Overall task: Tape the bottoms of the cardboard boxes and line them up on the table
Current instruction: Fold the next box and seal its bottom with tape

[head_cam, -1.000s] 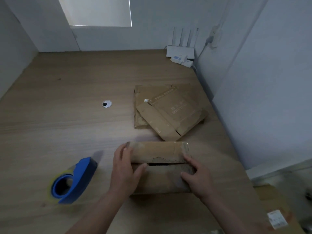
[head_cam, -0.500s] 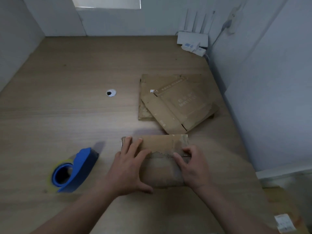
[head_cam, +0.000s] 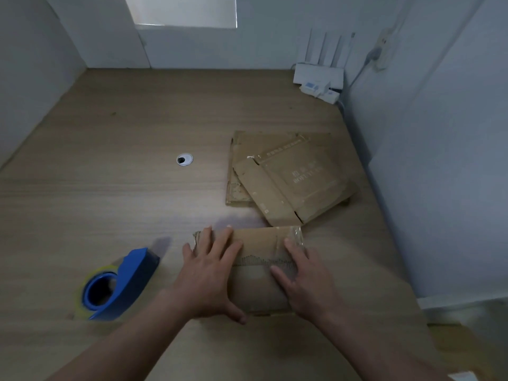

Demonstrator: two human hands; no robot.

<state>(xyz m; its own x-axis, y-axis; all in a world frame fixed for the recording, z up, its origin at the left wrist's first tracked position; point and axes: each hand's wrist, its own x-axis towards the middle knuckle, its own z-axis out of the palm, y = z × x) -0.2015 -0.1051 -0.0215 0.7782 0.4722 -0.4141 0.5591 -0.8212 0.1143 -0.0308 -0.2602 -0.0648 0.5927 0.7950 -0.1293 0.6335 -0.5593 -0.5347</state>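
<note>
Cardboard box (head_cam: 258, 270) sits on desk (head_cam: 110, 202), near-centre, under both hands. Flaps folded shut; jagged tape edge runs across top face, clear tape on far-R corner. Inside hidden.

L hand (head_cam: 206, 276) lies flat on box's L half, fingers spread & straight, thumb at near edge. R hand (head_cam: 305, 284) lies flat on R half, fingers straight, pointing away. Neither grips.

Stack of flattened boxes (head_cam: 291, 180) just beyond box. Blue tape dispenser (head_cam: 118, 284) on desk, L of L hand, apart.
</note>
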